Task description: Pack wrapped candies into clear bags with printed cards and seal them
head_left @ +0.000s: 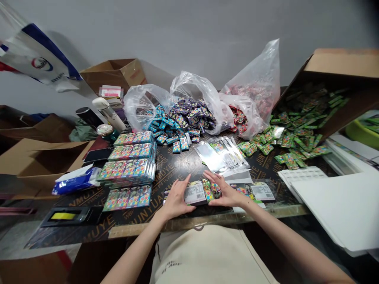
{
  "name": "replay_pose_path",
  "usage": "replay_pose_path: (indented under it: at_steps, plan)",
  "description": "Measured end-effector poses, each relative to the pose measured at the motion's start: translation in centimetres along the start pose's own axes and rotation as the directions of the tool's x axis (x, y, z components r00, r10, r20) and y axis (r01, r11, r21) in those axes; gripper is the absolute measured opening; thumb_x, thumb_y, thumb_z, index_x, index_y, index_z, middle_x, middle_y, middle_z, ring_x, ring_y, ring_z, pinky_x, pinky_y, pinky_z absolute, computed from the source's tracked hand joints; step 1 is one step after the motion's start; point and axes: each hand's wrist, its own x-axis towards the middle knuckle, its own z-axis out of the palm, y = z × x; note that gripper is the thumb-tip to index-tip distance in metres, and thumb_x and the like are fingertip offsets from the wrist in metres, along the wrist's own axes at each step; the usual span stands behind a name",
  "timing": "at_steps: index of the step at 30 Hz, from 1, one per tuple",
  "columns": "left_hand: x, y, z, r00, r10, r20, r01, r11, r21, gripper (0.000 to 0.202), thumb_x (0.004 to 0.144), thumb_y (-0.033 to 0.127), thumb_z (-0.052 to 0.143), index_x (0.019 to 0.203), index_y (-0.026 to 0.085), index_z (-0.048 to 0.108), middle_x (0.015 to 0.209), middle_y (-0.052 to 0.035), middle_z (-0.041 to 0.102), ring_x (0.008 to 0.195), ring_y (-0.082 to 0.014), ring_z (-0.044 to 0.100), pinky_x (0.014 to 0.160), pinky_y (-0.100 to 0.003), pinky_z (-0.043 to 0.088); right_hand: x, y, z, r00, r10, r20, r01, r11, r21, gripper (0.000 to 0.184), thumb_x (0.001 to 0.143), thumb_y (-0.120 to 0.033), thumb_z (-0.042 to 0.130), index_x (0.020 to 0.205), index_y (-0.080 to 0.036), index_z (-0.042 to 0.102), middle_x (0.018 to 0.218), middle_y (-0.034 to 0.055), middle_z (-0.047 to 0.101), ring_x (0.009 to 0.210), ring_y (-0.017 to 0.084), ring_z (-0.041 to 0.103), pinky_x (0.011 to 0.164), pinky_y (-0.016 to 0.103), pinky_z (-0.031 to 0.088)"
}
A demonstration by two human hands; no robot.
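A flat printed packet [194, 192] with a white barcode label lies near the table's front edge. My left hand [177, 199] lies over its left part, fingers at the back edge and thumb at the front. Several small colourful packs [208, 190] sit side by side at the packet's right end. My right hand [223, 193] spans them between curved fingers and thumb; its palm hides some of them. Right of this hand lies another labelled printed packet [263, 191]. Just behind the hands is a fan of silvery printed packets [226, 156].
Boxed packs [127, 169] are stacked at left, beside a tape dispenser [69, 217]. Behind, plastic bags [195, 85] hold blue, purple and red packs. Green packs [293, 142] spill from a tipped carton [343, 63]. White sheets [334, 201] overhang the right edge.
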Motion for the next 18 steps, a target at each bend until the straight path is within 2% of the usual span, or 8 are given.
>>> replay_pose_path:
  at_steps: [2,3,6,8,11,12,15,18]
  plan:
    - [0.6,0.3,-0.2,0.988,-0.094,-0.121,0.087,0.994,-0.061,0.100,0.052,0.030,0.074,0.137,0.024,0.022,0.113,-0.0083,0.049,0.108,-0.0278,0.046,0.098,-0.047,0.031,0.7,-0.4,0.7,0.977,0.111,-0.182,-0.067,0.970,0.235,0.094,0.065,-0.036,0.071,0.139,-0.030,0.013,0.142,0.0091,0.031,0.130,0.024,0.028,0.105,0.045,0.017]
    - [0.9,0.4,-0.1,0.966,-0.161,-0.201,0.140,0.984,-0.112,0.098,0.052,0.031,0.075,0.136,0.024,0.025,0.112,-0.0075,0.048,0.107,-0.0272,0.046,0.095,-0.045,0.034,1.2,-0.8,1.2,0.941,0.193,-0.280,-0.076,0.922,0.381,0.093,0.067,-0.037,0.069,0.139,-0.033,0.010,0.141,0.0079,0.032,0.128,0.023,0.031,0.104,0.045,0.022]
    - [2.2,0.9,0.5,0.857,-0.359,-0.370,0.214,0.901,-0.377,0.086,0.053,0.034,0.076,0.130,0.024,0.038,0.103,-0.0042,0.050,0.100,-0.0230,0.051,0.088,-0.037,0.040,3.7,-2.4,3.1,0.808,0.428,-0.404,0.005,0.682,0.732,0.080,0.077,-0.041,0.058,0.138,-0.036,0.007,0.132,0.0050,0.046,0.115,0.019,0.049,0.094,0.040,0.038]
    - [2.8,1.6,1.4,0.814,-0.451,-0.365,0.173,0.790,-0.589,0.061,0.061,0.035,0.072,0.118,0.021,0.052,0.094,-0.0037,0.055,0.092,-0.0202,0.054,0.085,-0.033,0.042,5.7,-3.4,4.0,0.719,0.539,-0.439,0.073,0.569,0.819,0.068,0.079,-0.044,0.054,0.136,-0.032,0.020,0.120,0.0033,0.055,0.104,0.018,0.056,0.087,0.034,0.044]
    - [3.3,2.9,3.1,0.766,-0.573,-0.292,0.063,0.519,-0.853,0.036,0.071,0.039,0.064,0.100,0.017,0.063,0.093,-0.0051,0.062,0.088,-0.0179,0.057,0.082,-0.029,0.043,8.1,-4.2,4.3,0.589,0.645,-0.487,0.101,0.539,0.836,0.055,0.075,-0.042,0.057,0.124,-0.024,0.041,0.098,0.0017,0.065,0.085,0.016,0.062,0.073,0.028,0.049]
    - [3.4,3.4,3.5,0.740,-0.620,-0.262,0.020,0.409,-0.912,0.035,0.072,0.041,0.062,0.097,0.016,0.063,0.093,-0.0055,0.064,0.087,-0.0174,0.058,0.081,-0.028,0.044,8.5,-4.3,4.3,0.581,0.657,-0.480,0.082,0.540,0.838,0.054,0.072,-0.038,0.060,0.120,-0.023,0.044,0.089,0.0011,0.067,0.076,0.016,0.062,0.068,0.027,0.049]
    - [3.5,4.5,3.7,0.678,-0.723,-0.129,-0.076,0.106,-0.991,0.039,0.072,0.048,0.059,0.089,0.013,0.065,0.085,-0.0064,0.068,0.080,-0.0171,0.062,0.075,-0.028,0.046,8.8,-4.4,4.0,0.630,0.646,-0.432,0.031,0.534,0.845,0.053,0.065,-0.024,0.063,0.114,-0.021,0.044,0.070,-0.0016,0.067,0.057,0.015,0.061,0.057,0.026,0.047]
    - [4.0,4.6,2.7,0.663,-0.748,-0.016,-0.071,-0.041,-0.997,0.032,0.069,0.042,0.064,0.080,0.012,0.065,0.074,-0.0038,0.069,0.069,-0.0159,0.064,0.071,-0.027,0.047,8.1,-4.6,3.7,0.661,0.620,-0.423,0.085,0.497,0.863,0.051,0.068,-0.025,0.057,0.115,-0.023,0.039,0.076,-0.0002,0.069,0.059,0.016,0.062,0.059,0.028,0.048]
